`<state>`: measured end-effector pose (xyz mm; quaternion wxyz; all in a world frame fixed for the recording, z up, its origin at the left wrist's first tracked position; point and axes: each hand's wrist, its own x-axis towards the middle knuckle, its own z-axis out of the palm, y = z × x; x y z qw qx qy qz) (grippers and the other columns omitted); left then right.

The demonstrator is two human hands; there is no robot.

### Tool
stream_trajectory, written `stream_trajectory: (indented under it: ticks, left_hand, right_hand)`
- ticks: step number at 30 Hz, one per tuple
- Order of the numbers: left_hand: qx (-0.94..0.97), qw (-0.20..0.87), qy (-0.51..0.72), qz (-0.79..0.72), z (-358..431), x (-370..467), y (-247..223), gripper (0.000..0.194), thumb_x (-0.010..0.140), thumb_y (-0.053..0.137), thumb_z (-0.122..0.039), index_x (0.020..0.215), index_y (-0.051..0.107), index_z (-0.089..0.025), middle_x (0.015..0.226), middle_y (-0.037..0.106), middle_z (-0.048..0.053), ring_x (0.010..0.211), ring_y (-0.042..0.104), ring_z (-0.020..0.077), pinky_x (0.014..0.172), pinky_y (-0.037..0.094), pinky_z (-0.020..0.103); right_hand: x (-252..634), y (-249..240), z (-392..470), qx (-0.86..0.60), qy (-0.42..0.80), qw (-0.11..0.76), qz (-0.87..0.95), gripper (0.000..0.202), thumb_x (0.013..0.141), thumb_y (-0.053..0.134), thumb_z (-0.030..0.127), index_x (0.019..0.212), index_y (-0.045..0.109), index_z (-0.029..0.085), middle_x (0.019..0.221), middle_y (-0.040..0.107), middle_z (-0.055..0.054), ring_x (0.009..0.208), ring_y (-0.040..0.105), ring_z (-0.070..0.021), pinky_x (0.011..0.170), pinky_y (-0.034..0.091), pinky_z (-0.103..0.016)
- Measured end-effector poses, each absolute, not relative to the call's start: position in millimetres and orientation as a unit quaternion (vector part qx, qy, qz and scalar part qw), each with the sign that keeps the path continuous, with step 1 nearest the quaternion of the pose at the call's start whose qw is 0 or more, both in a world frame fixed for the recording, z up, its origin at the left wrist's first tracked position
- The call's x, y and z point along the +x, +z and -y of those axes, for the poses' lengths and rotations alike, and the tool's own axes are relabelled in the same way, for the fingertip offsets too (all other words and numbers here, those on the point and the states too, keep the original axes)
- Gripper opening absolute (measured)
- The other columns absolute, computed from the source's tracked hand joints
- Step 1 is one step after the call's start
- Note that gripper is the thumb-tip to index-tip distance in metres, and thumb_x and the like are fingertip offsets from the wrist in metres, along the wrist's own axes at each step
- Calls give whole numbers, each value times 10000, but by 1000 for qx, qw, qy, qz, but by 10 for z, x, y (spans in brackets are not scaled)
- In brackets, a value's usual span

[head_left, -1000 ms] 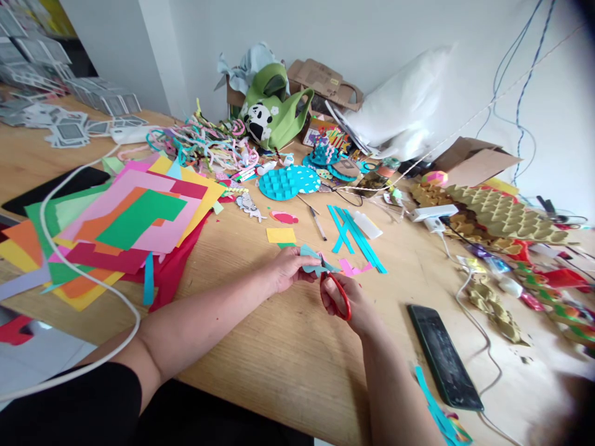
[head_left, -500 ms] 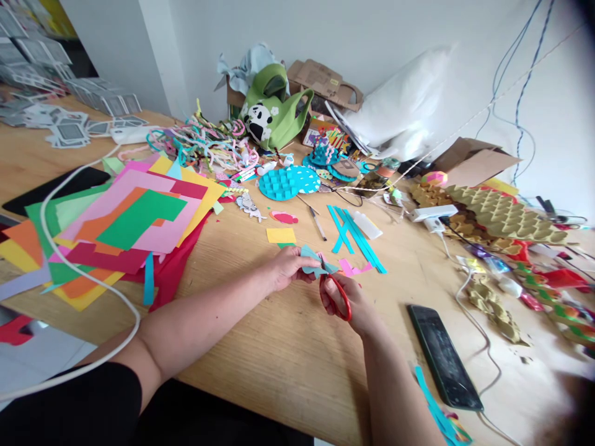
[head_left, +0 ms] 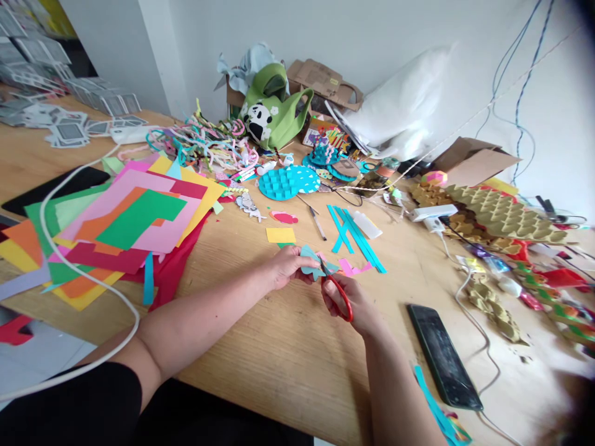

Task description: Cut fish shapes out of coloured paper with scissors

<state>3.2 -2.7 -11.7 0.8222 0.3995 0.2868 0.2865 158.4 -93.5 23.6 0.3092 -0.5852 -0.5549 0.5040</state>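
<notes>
Nearest, narrow turquoise paper strips [head_left: 433, 402] and a smartphone [head_left: 444, 356] lie on the wooden bench [head_left: 260, 359], right of the forearm; nothing on the screen is legible. Farther in, above the bench, the left hand [head_left: 290, 267] pinches a pale blue paper piece [head_left: 308, 261] between thumb and fingers, while the right hand [head_left: 351, 302] curls closed around red-handled scissors [head_left: 348, 306], their blades at that paper. The cutting looks partway along: the held side has a rounded, lobed outline, and a flap beside the blades seems left to trim. Beyond lie a pink paper scrap [head_left: 357, 268], a yellow paper rectangle [head_left: 281, 235] and a ballpoint pen [head_left: 318, 223]. At the back, a green panda bag [head_left: 283, 121] stands beside a brown cardboard box [head_left: 320, 80] whose small yellowish label is unreadable.
</notes>
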Motion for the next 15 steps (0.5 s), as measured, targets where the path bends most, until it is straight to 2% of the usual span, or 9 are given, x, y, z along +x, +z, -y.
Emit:
stream_trajectory:
  ticks: [15]
  left_hand:
    - [389,825,290,-290,20,30,-141,284,570,813,-308,688,647,-111,639,650,40,482,550,95,506,442,244]
  right_hand:
    - [1564,289,940,-597,501,290,556,625,717,585,818,659,480,204,524,515,16,424,464,-101,398,355,-238]
